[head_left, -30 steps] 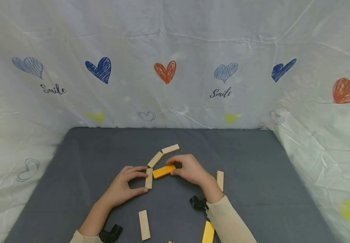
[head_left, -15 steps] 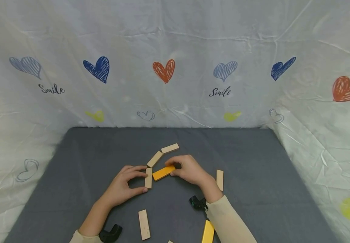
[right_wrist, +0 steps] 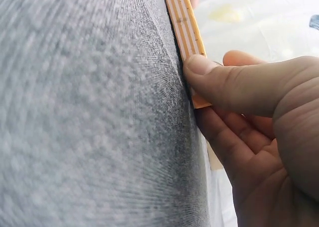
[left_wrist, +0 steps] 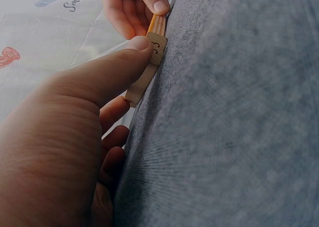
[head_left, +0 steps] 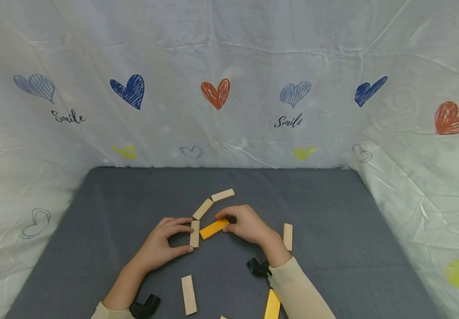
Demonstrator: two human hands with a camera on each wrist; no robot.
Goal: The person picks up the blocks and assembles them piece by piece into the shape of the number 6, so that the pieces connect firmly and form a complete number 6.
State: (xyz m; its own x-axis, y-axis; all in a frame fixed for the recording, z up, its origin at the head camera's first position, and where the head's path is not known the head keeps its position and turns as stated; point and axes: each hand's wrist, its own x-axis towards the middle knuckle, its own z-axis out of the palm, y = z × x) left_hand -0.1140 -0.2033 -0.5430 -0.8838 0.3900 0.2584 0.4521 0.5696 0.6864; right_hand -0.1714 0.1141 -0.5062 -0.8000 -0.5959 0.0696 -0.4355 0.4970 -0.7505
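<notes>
In the head view my left hand [head_left: 165, 246] holds a plain wooden block [head_left: 195, 234] endwise, its thumb at the near end and fingertips at the far end and left side. A dark mark shows on that wooden block's near end [left_wrist: 157, 49] in the left wrist view. With thumb and fingers, my right hand [head_left: 249, 225] pinches the right end of a yellow-orange block [head_left: 212, 229]. This block lies flat and slanted on the cloth, its left end close beside the wooden block. In the right wrist view the yellow-orange block [right_wrist: 183, 25] shows a striped side.
Beyond the hands, a slanted wooden block [head_left: 203, 209] and another wooden block [head_left: 223, 195] continue a curved row. Other wooden blocks lie nearer [head_left: 189, 295] and at right [head_left: 288, 237]. A yellow block [head_left: 272, 305] is partly under the right sleeve. Dark cloth [head_left: 333, 212] covers the table.
The yellow-orange block's left end has swung slightly toward me, so it slants more. My right hand has shifted slightly with it. The left hand and its wooden block stay in place.
</notes>
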